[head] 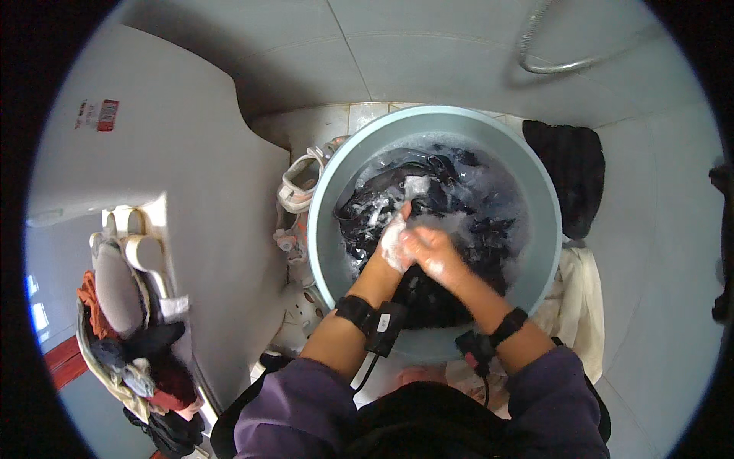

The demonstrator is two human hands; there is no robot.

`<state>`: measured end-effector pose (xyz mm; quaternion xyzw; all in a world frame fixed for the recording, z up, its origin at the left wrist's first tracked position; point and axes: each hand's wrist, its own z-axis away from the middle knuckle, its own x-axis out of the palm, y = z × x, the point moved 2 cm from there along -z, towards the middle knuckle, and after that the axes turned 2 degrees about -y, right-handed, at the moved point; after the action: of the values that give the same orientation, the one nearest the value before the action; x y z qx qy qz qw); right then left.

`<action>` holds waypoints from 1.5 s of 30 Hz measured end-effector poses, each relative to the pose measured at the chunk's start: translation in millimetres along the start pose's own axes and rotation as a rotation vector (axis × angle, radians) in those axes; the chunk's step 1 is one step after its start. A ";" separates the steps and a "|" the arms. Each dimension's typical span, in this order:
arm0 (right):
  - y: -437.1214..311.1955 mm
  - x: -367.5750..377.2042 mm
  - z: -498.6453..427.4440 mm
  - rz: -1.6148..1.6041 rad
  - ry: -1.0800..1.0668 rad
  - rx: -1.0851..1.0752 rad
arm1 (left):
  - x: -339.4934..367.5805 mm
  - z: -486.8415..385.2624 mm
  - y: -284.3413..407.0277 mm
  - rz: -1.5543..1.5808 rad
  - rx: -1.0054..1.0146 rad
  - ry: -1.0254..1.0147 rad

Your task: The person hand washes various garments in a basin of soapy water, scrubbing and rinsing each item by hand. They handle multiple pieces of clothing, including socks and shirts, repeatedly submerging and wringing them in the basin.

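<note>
A large pale blue-green plastic basin stands before me, holding soapy water and soaked dark clothes. Over the clothes, my left hand is coated in white foam, its thumb pointing up and away from me. My right hand is against the left one, with its fingers bent and slightly blurred; some foam clings near its wrist. Whether cloth is between the hands cannot be told. A small whitish patch, perhaps a label or foam, shows on the dark cloth just beyond my fingers.
Light-coloured shoes stand left of the basin. To its right lie a black cloth and a cream cloth. A metal shower hose hangs at the far wall. Assorted clothes are piled at the lower left, beside a grey panel.
</note>
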<state>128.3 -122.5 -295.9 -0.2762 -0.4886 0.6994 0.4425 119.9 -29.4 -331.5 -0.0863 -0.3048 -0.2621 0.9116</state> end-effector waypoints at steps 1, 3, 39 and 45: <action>-14.7 6.5 6.3 0.226 0.039 -0.108 | 4.7 10.1 -3.9 0.003 -0.020 -0.040; -38.7 15.2 14.9 0.506 0.228 -0.293 | 16.9 32.2 -13.0 0.574 -0.080 -0.430; -164.2 15.3 111.1 -1.317 -0.038 0.031 | 96.9 228.8 -66.2 -0.550 0.737 0.138; -169.6 6.7 143.6 -1.128 -0.319 -0.233 | 104.6 268.6 -70.6 -0.904 0.615 -0.182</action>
<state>66.8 -157.4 -85.1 0.0879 -0.6938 0.3310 0.6335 16.1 -48.6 -54.1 0.3011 -0.4517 -0.5175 0.6615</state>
